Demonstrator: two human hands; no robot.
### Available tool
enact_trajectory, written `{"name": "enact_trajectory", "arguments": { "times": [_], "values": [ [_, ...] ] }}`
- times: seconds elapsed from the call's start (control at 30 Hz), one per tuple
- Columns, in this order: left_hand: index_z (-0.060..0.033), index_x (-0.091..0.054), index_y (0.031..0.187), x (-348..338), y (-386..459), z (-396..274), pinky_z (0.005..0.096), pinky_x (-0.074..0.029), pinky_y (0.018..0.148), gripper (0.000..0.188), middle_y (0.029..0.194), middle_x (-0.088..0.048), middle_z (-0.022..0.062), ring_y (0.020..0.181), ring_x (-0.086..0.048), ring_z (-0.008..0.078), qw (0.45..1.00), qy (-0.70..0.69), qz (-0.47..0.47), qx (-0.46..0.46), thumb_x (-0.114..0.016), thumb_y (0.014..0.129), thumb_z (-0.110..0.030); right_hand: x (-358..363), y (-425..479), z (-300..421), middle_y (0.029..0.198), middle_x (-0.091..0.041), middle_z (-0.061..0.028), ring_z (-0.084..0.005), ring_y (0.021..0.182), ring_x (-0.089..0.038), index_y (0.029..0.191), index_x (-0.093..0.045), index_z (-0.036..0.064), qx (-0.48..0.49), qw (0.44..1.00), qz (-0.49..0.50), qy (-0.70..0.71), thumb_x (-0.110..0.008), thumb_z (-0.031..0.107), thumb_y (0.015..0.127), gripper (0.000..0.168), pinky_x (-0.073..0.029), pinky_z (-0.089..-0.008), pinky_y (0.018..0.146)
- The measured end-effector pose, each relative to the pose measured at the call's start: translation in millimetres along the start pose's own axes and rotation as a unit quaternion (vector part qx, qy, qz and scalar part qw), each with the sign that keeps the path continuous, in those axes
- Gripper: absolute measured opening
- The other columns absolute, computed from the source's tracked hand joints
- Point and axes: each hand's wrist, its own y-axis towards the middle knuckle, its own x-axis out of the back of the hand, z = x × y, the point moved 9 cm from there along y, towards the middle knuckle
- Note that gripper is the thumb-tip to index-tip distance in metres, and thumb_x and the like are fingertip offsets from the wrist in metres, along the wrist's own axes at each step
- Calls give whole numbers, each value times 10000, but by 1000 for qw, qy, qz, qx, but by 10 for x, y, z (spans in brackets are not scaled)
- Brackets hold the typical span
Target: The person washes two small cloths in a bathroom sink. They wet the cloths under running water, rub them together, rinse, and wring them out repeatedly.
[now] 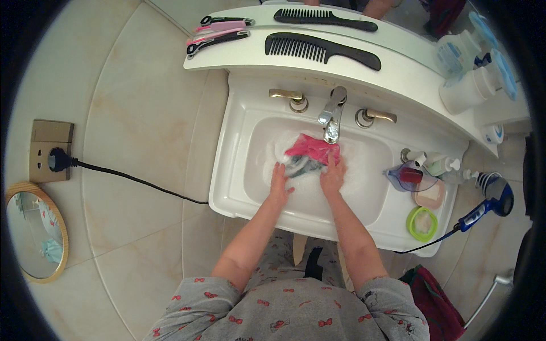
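Note:
Wet pink cloth (pixel 313 147) lies bunched in the white sink basin (pixel 362 200), below the spout of a chrome faucet (pixel 332 132). Against its near side is a grey-green cloth (pixel 305 166) with pale parts. Whitish suds or water surround both. My left hand (pixel 280 185) is by the left end of the grey-green cloth, thumb and fingers apart, with nothing seen in its grasp. The fingers of my right hand (pixel 333 177) reach over the right edge of the pink cloth; whether they grip it is hidden.
Two faucet handles flank the spout. A black comb (pixel 320 49) rests on the mirror shelf (pixel 239 62), beside a white bottle (pixel 467 91). Right of the basin are a soap dish (pixel 430 194), a green-rimmed container (pixel 411 226) and pump bottles. A blue hair dryer (pixel 475 215) hangs beyond.

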Motion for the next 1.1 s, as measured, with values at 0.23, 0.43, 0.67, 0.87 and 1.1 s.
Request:
{"name": "enact_trajectory", "arguments": {
  "times": [0.23, 0.43, 0.67, 0.87, 1.1],
  "values": [
    [-129, -532, 1305, -594, 49, -205, 362, -463, 954, 441, 1130, -603, 48, 1132, -551, 236, 877, -307, 367, -39, -473, 970, -409, 279, -786, 1183, 1295, -548, -123, -333, 1225, -506, 1265, -554, 175, 70, 954, 99, 274, -616, 151, 763, 506, -403, -408, 1033],
    [-104, -490, 1334, -1001, -439, -217, 399, -441, 987, 390, 1274, -566, 72, 1197, -519, 248, 947, -207, 230, -86, -444, 973, -244, 579, -220, 612, 1315, -496, -146, -359, 1236, -446, 1268, -550, 157, -150, 984, 20, 89, -620, 204, 733, 542, -396, -451, 1023],
    [-67, -513, 1240, -1245, -313, -317, 386, -479, 926, 389, 1153, -591, 93, 1078, -566, 234, 909, -283, 307, 10, -486, 988, -363, 979, -553, 1270, 1214, -514, -133, -346, 1121, -464, 1159, -631, 148, 179, 960, -140, 163, -607, 142, 711, 449, -394, -426, 979],
    [-36, -576, 1085, -1284, -389, -368, 318, -518, 790, 483, 961, -606, 62, 872, -599, 181, 959, -207, 192, -23, -594, 915, -487, 1134, -526, 1275, 973, -605, -57, -310, 936, -559, 914, -635, 146, 175, 953, -196, 148, -742, 125, 637, 298, -493, -407, 775],
    [-139, -553, 914, -1121, -159, -284, 326, -509, 739, 292, 819, -560, 10, 798, -574, 145, 972, -185, 143, -32, -575, 925, -430, 1274, -462, 1438, 871, -613, -64, -306, 829, -594, 833, -621, 118, 217, 950, -209, 86, -711, 167, 698, 169, -509, -408, 643]
  ]
}}
